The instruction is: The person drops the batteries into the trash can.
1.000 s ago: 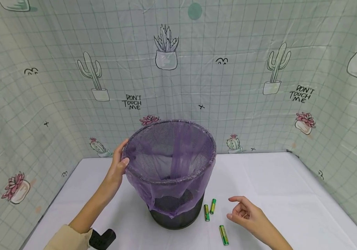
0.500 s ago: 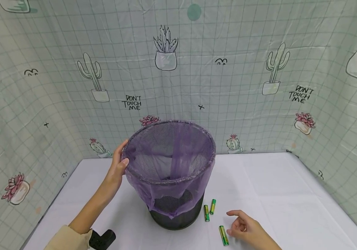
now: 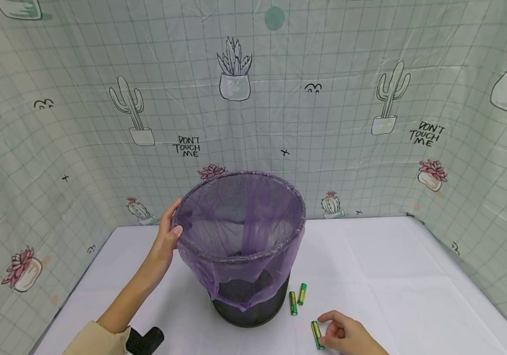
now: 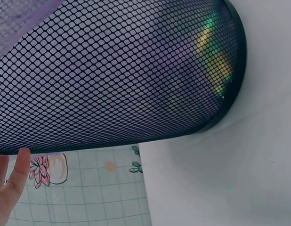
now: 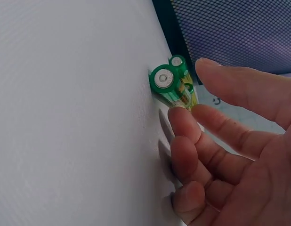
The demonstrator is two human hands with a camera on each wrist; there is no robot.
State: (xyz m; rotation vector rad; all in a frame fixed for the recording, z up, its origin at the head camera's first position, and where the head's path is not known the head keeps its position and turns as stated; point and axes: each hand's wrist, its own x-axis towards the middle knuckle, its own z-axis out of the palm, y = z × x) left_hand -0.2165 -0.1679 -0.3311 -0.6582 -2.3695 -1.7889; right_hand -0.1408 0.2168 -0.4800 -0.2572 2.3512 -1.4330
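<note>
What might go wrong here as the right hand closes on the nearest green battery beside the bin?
The green cylindrical battery lies flat on the smooth white table; the right hand only touches it with its fingertips, so it may roll away. The left hand holds the rim of the black mesh bin; its loose purple liner could slip.

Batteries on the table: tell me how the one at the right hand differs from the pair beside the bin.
The near battery lies alone, touched by the right hand; the pair of batteries lies untouched. The near battery sits farther from the mesh bin; the pair lies close to its base, side by side. All are green and yellow, lying flat on the white table.
</note>
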